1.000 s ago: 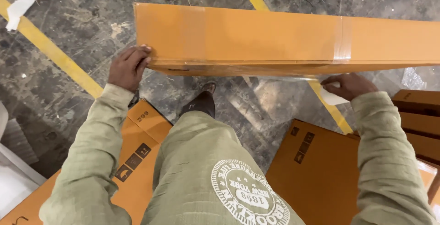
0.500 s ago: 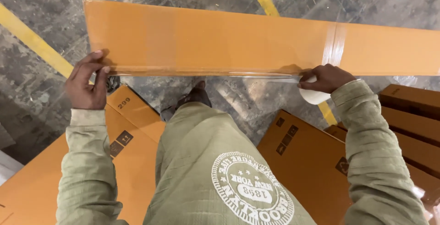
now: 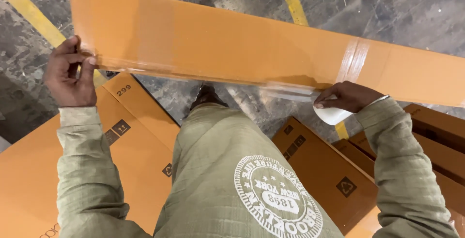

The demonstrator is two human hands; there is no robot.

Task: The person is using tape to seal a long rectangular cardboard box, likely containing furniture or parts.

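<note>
Long orange cardboard box [image 3: 252, 49] held up across the view above a grey concrete floor [image 3: 397, 10] with yellow lines, flat cartons [image 3: 29, 170] lying below. Left hand [image 3: 70, 73] clasped on the box's left end. Right hand [image 3: 346, 97] closed around a roll of clear tape [image 3: 332, 114] at the lower edge.

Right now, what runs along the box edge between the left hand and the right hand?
In the head view, a stretched strip of clear tape runs along the long orange box, from the left hand to the tape roll in the right hand.
</note>
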